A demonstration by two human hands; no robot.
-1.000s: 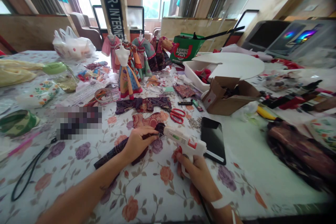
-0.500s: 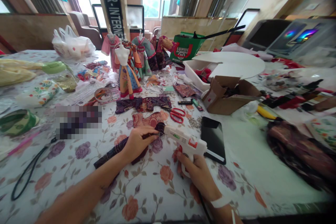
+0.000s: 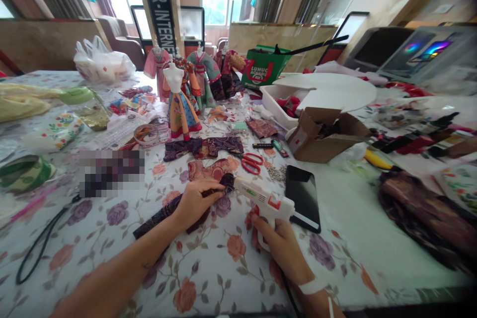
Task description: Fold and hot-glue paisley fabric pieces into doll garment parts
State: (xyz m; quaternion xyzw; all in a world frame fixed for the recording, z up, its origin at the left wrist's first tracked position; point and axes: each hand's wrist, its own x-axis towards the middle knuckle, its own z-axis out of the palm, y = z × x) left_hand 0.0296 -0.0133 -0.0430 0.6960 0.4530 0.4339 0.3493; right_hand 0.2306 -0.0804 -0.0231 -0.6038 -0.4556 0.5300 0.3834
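My right hand (image 3: 278, 238) is wrapped round the handle of a white glue gun (image 3: 263, 196), whose nozzle points left. The nozzle meets the edge of a dark patterned fabric piece (image 3: 228, 182). That edge is pinched between the thumb and fingers of my left hand (image 3: 199, 201). More of the dark cloth stretches out to the left beneath my left hand and forearm, and my hand hides part of it. Just beyond my fingers lies a reddish patterned fabric piece (image 3: 208, 169). A dark doll-size garment (image 3: 204, 148) is spread flat behind that. Whether glue is on the cloth I cannot tell.
Red-handled scissors (image 3: 252, 163) lie past the glue gun, with a black tablet (image 3: 303, 198) to its right. A cardboard box (image 3: 326, 134) stands behind the tablet. Several small dressed mannequins, one a white bust (image 3: 174, 79), stand at the back. A cord loop (image 3: 40, 243) lies left.
Hardly anything differs. Both hands, the glue gun and the cloth keep nearly the same positions.
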